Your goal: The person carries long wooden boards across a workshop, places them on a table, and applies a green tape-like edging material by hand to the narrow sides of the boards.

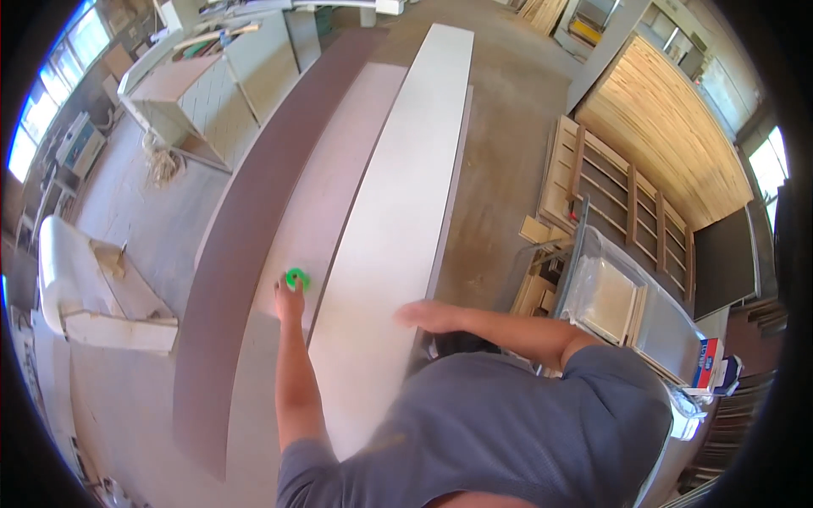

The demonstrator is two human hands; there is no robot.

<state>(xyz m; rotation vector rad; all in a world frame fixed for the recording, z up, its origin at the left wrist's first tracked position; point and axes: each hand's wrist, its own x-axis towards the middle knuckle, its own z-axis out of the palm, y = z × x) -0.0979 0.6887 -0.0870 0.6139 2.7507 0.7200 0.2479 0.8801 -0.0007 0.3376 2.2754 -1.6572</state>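
One bright-green round ring (pixel 302 275), gripped by the fingers of the left hand (pixel 289 301), stretched toward twelve o'clock, is over one long pale-pink panel (pixel 339 152); one mauve-brown panel (pixel 254 203) lies at nine, one white panel (pixel 406 186) at three. The blurred right hand (pixel 428 316) points to nine; I cannot tell its fingers' state.
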